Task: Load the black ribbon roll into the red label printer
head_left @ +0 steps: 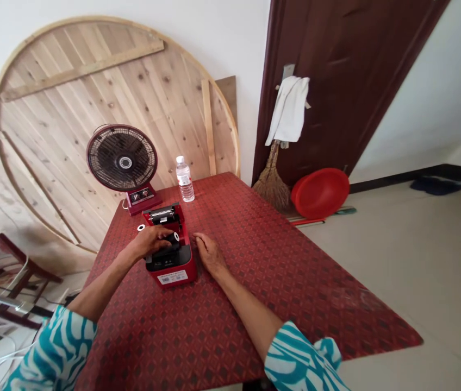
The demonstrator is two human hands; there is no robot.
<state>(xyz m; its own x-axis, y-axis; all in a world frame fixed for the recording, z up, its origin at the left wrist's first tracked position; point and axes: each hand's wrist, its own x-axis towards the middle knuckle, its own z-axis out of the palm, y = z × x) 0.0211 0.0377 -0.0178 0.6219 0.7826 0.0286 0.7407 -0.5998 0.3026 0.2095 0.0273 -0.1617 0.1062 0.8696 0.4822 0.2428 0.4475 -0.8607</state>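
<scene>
A red and black desktop printer (176,271) stands on the table with its lid (163,214) raised and a white label on its front. My left hand (153,241) reaches into the open compartment, its fingers bent over a dark roll with a white ring at its end (176,237). The fingers partly hide the roll. Left of the printer, a second white ring with a dark centre (141,228) shows beside my wrist. My right hand (209,252) rests on the table just right of the printer, its fingers curled together with nothing visible in them.
Behind the printer stand a fan (122,160) and a water bottle (185,182) on the red patterned table (263,260). A large round wooden board (132,98) leans on the wall. A broom (273,182) and red basin (322,193) are by the door. A chair (22,266) is at left.
</scene>
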